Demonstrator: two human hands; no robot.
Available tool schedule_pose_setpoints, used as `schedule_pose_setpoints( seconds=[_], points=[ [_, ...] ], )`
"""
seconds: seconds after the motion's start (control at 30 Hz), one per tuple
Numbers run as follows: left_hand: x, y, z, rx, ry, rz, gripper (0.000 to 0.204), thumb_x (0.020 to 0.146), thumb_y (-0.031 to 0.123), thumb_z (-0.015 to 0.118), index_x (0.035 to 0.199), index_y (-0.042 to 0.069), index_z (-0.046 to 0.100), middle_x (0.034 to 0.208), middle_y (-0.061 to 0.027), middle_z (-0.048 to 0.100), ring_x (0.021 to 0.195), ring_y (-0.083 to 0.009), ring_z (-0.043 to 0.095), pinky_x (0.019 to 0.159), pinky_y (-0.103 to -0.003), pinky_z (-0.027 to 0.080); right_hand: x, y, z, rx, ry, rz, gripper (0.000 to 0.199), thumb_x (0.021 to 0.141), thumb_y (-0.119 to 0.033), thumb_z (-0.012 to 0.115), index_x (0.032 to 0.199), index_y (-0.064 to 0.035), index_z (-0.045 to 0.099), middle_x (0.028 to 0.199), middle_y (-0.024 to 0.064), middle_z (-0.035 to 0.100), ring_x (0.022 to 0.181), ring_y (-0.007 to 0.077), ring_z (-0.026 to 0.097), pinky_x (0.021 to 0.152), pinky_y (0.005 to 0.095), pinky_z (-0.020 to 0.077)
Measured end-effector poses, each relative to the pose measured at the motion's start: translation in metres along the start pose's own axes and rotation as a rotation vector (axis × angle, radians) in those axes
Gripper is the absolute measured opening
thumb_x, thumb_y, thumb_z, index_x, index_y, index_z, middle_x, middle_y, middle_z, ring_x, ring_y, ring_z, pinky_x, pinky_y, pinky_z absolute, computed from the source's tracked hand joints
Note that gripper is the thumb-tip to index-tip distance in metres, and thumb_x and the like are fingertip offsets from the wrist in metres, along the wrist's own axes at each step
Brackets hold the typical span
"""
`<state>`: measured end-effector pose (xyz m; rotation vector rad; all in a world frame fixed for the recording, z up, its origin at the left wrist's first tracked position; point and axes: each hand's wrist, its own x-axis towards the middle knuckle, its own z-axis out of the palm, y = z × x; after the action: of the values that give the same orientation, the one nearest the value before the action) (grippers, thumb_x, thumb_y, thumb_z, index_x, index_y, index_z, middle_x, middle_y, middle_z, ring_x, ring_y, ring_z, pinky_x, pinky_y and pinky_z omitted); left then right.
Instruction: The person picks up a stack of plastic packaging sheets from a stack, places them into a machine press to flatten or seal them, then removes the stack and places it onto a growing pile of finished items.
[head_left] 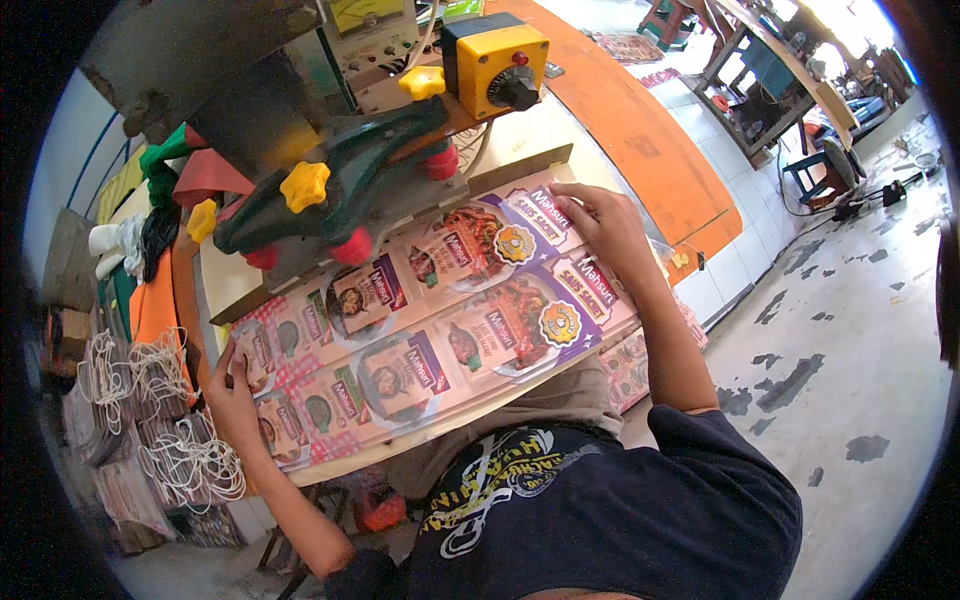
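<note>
A pink and purple printed plastic sheet [470, 335] with food pictures lies spread before me, its far edge against a metal strip of the machine. My left hand [236, 400] is closed at the sheet's left end, thumb on top and the other fingers along the edge. At the far right corner, my right hand [608, 232] is bent over the sheet's edge, its fingertips on the print. Just beyond the sheet stands a dark green press machine [385, 170] with yellow star knobs [305, 187] and red feet [350, 246].
A yellow control box [510, 65] with a black dial sits above the machine. An orange tabletop [640, 120] runs off to the right. Bundles of white cord [195, 465] lie on stacked packs at the left. More printed sheets [628, 375] show beneath my right arm.
</note>
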<state>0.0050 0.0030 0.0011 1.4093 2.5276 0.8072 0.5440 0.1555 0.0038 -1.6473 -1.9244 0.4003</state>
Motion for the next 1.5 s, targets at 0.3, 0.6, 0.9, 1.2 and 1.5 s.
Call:
schedule_pose_setpoints(
  seconds=[0.3, 0.6, 0.9, 1.2, 1.5],
  points=[
    [0.002, -0.012, 0.007, -0.083, 0.040, -0.006, 0.035, 0.105, 0.029, 0.061, 0.136, 0.016, 0.071, 0.061, -0.0061, 0.052, 0.053, -0.0110, 0.047, 0.054, -0.034, 0.038, -0.001, -0.011, -0.003, 0.049, -0.013, 0.074, 0.033, 0.100, -0.035, 0.067, 0.123, -0.0129, 0.076, 0.095, 0.0203, 0.075, 0.084, 0.0288, 0.072, 0.079, 0.0389, 0.0534],
    [0.001, -0.003, 0.006, -0.056, 0.034, -0.012, 0.035, 0.103, 0.030, 0.064, 0.134, 0.013, 0.071, 0.062, -0.0064, 0.052, 0.056, -0.0109, 0.044, 0.056, -0.032, 0.039, 0.000, -0.002, 0.001, 0.067, 0.021, 0.056, 0.030, 0.099, -0.033, 0.068, 0.120, -0.0127, 0.077, 0.091, 0.0189, 0.075, 0.081, 0.0280, 0.073, 0.078, 0.0386, 0.0546],
    [-0.005, 0.008, -0.004, -0.024, 0.035, -0.015, 0.034, 0.100, 0.029, 0.066, 0.130, 0.016, 0.073, 0.076, -0.0147, 0.068, 0.061, -0.0186, 0.059, 0.066, -0.037, 0.049, -0.002, -0.012, 0.002, 0.234, -0.024, 0.100, 0.030, 0.101, -0.026, 0.065, 0.123, -0.0087, 0.075, 0.102, 0.0188, 0.078, 0.091, 0.0236, 0.075, 0.084, 0.0361, 0.0548],
    [-0.004, -0.012, -0.001, 0.052, 0.105, 0.030, 0.036, 0.098, 0.038, 0.064, 0.128, 0.020, 0.074, 0.087, -0.0193, 0.074, 0.082, -0.0355, 0.073, 0.078, -0.045, 0.054, 0.001, -0.017, 0.002, 0.187, -0.107, 0.075, 0.034, 0.103, -0.024, 0.062, 0.130, -0.0035, 0.071, 0.116, 0.0158, 0.076, 0.103, 0.0186, 0.070, 0.093, 0.0324, 0.0519],
    [-0.011, -0.010, -0.003, -0.065, 0.058, -0.103, 0.037, 0.098, 0.044, 0.065, 0.127, 0.023, 0.075, 0.093, -0.0200, 0.074, 0.091, -0.0380, 0.072, 0.081, -0.046, 0.055, 0.002, -0.011, 0.005, 0.228, -0.131, 0.050, 0.034, 0.105, -0.023, 0.061, 0.130, -0.0013, 0.070, 0.116, 0.0143, 0.076, 0.103, 0.0161, 0.069, 0.092, 0.0312, 0.0518]
  ],
)
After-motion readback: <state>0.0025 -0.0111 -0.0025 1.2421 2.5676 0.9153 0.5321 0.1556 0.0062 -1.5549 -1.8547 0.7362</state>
